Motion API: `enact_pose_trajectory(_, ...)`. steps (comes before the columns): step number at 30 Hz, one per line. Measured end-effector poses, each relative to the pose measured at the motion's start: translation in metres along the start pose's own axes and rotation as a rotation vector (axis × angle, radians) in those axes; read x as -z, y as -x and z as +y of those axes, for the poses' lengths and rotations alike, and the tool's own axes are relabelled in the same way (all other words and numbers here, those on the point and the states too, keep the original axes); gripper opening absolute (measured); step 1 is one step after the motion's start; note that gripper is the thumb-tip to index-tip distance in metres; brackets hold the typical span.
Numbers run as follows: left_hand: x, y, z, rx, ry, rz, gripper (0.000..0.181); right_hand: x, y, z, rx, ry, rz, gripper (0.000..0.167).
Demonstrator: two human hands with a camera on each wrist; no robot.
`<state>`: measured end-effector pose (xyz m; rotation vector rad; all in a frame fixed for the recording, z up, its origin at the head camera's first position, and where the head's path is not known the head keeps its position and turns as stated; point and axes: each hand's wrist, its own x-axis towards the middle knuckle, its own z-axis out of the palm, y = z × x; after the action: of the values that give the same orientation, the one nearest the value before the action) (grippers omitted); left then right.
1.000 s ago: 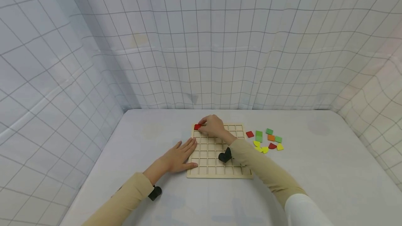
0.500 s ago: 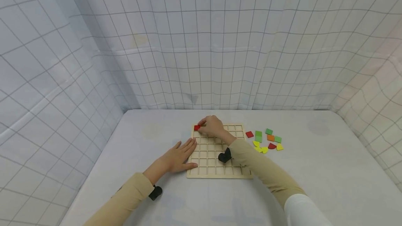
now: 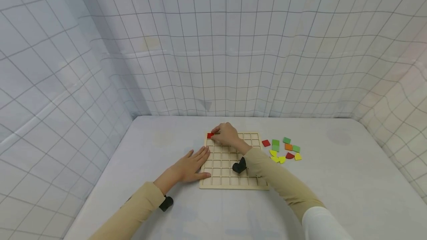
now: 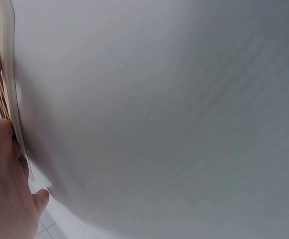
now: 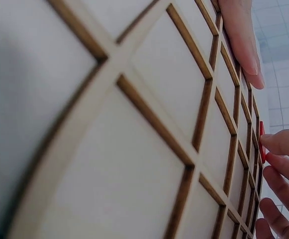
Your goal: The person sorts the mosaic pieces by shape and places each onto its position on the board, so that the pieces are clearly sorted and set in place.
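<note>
Pinching the red tile (image 3: 210,135) at 11 o'clock on the board (image 3: 233,187), the right hand (image 3: 228,135) would do best to square it before letting go, while the left hand (image 3: 189,167), fingers straight over the 9 o'clock edge, should brace firmly.

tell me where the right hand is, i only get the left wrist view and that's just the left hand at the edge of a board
Observer: The right hand is over the board's far left corner, its fingers touching a red tile.
Operator: ok, any loose pieces around
Observer: Yes, loose pieces lie on the table to the right of the board.
Operator: any red ones among them
Observer: Two: a red square close to the board and a red rounded piece farther right.
</note>
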<state>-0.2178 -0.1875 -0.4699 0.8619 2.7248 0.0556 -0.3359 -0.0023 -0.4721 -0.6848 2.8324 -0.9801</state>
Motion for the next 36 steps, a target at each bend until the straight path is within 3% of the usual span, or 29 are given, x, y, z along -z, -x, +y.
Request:
enact_pose_trajectory(12, -0.002, -0.002, -0.002, 0.005, 0.008, 0.002, 0.087, 0.001, 0.005, -0.004, -0.038, 0.02, 0.041, 0.021)
enact_pose_trajectory(36, -0.002, -0.002, -0.002, 0.004, 0.004, 0.007, 0.086, 0.041, 0.036, 0.01, 0.079, -0.002, 0.161, 0.022)
